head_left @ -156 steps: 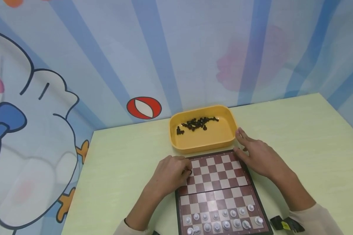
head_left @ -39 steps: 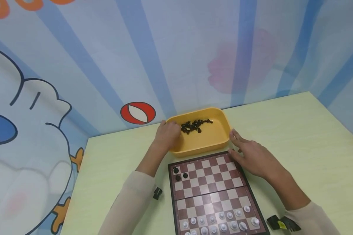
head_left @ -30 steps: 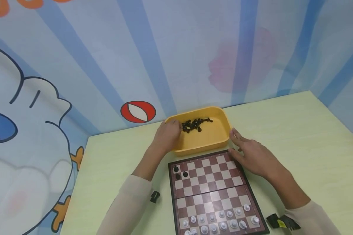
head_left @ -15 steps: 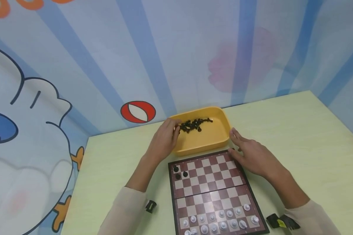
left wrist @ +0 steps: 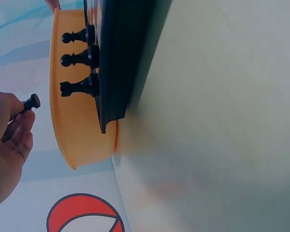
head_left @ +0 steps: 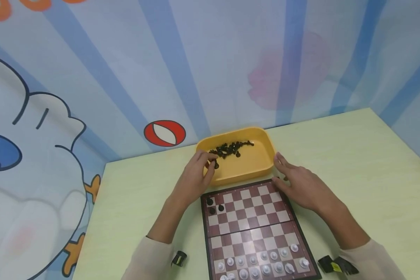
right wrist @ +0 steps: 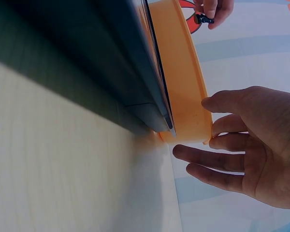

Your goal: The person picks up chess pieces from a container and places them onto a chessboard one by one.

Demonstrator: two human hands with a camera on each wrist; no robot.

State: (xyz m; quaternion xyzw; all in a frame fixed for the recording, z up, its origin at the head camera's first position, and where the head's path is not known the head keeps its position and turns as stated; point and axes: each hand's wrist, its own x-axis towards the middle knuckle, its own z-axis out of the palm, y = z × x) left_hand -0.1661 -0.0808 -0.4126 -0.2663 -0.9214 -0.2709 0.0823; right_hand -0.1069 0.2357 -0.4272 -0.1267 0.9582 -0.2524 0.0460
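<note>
My left hand (head_left: 191, 179) pinches a black chess piece (left wrist: 32, 102) above the near left side of the yellow tray (head_left: 245, 175). The fingers partly cover the piece, so its kind is unclear. Several black chess pieces (head_left: 227, 150) lie heaped in the tray. My right hand (head_left: 307, 187) rests with loosely extended fingers by the tray's right corner and the far right corner of the chessboard (head_left: 253, 222). In the left wrist view a black rook (left wrist: 79, 87) and two black pawns (left wrist: 79, 58) stand at the board's edge, its far left corner in the head view.
White chess pieces (head_left: 266, 269) stand in two rows on the near half of the board. The pale table (head_left: 364, 167) meets a printed blue wall (head_left: 227, 70) behind the tray. Black straps (head_left: 337, 266) show beside both sleeves.
Three black pieces now stand at the board's far left corner. My left hand went into the tray, then drew back toward me with a black piece. My right hand stays almost still.
</note>
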